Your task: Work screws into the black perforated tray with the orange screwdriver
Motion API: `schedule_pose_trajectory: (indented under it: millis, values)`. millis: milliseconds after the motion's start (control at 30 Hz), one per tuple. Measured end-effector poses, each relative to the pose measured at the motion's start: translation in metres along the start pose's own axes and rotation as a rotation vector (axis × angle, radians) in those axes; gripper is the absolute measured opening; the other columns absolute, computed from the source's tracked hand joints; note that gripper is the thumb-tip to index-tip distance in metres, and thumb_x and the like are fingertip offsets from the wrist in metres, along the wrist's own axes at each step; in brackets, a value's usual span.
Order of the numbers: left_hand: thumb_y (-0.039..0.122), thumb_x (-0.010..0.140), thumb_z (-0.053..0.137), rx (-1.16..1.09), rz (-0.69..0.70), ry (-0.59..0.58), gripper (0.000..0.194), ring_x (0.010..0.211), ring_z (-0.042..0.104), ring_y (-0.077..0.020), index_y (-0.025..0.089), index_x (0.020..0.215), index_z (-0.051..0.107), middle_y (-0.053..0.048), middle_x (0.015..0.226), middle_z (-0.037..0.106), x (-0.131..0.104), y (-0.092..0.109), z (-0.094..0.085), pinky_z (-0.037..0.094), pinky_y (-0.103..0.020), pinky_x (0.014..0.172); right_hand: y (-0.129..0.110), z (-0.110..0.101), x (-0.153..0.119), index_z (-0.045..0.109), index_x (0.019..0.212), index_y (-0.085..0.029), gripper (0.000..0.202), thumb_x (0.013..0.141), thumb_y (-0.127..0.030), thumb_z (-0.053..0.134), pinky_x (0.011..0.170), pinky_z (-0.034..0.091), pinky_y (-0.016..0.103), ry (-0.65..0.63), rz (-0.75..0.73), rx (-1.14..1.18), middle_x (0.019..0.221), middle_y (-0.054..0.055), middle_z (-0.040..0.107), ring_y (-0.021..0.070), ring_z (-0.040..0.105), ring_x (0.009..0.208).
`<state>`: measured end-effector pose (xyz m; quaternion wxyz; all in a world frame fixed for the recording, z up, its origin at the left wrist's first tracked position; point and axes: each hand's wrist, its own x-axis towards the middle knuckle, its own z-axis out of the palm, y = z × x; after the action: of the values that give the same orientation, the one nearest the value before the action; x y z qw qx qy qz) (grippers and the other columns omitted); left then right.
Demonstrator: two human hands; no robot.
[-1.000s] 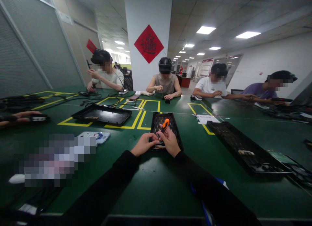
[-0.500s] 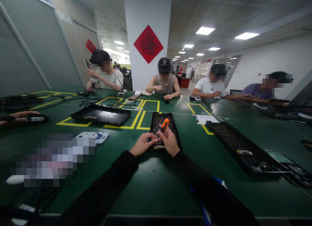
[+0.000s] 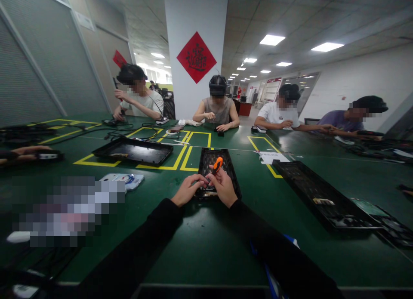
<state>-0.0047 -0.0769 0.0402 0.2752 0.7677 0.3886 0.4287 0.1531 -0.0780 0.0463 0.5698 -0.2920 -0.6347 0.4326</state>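
Note:
A screwdriver (image 3: 218, 164) with an orange and black handle is held in my right hand (image 3: 225, 188). Its handle tilts up and away, and its shaft points down toward my left fingertips. My left hand (image 3: 189, 189) has its fingers curled and pinched together near the screwdriver's lower end; whatever is between them is too small to make out. Both hands are over a black rectangular plastic casing (image 3: 230, 161), which lies on the green table (image 3: 193, 247) with its ribbed inside facing up. My hands cover part of its near half.
A black tray (image 3: 148, 152) lies to the left, and a longer black casing (image 3: 309, 191) to the right. Nearer on the left is a phone-like item (image 3: 129, 181). Several co-workers sit around the table; one co-worker's hand (image 3: 30, 152) reaches in at the left edge. Cables (image 3: 87, 134) cross the table.
My left fingers have shifted slightly left, away from my right fingertips. The screwdriver's handle has moved a little left, with more of its shaft showing.

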Motion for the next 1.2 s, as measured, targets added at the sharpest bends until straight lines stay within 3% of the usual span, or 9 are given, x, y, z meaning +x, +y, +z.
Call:
schedule_pose_trajectory:
  millis: [333, 833, 1200]
  values:
    - [0.022, 0.077, 0.044, 0.037, 0.007, 0.015, 0.019, 0.079, 0.055, -0.015, 0.016, 0.077, 0.062, -0.002, 0.079, 0.062, 0.0, -0.0022, 0.001, 0.04, -0.027, 0.078, -0.0016, -0.0006, -0.0002, 0.047, 0.116, -0.016, 0.039, 0.079, -0.03, 0.051, 0.06, 0.047, 0.023, -0.016, -0.012, -0.018, 0.081, 0.003, 0.059, 0.0089, 0.053, 0.061]
    - [0.015, 0.069, 0.046, 0.307, 0.083, 0.045, 0.02, 0.082, 0.051, -0.0168, 0.021, 0.074, 0.065, 0.0, 0.078, 0.063, 0.0006, -0.0046, 0.0013, 0.034, -0.033, 0.086, -0.0042, -0.0014, 0.0002, 0.049, 0.112, -0.016, 0.036, 0.08, -0.031, 0.05, 0.056, 0.046, 0.022, -0.014, -0.007, -0.044, 0.078, 0.002, 0.059, 0.0081, 0.052, 0.057]
    - [0.018, 0.068, 0.049, 0.415, 0.16, -0.072, 0.015, 0.084, 0.049, -0.0187, 0.021, 0.074, 0.063, 0.0, 0.076, 0.062, 0.0, 0.0017, -0.0046, 0.031, -0.035, 0.087, -0.0033, -0.0017, -0.0004, 0.049, 0.112, -0.016, 0.035, 0.08, -0.031, 0.05, 0.056, 0.046, 0.022, 0.023, -0.019, -0.038, 0.078, 0.002, 0.059, 0.0083, 0.053, 0.058]
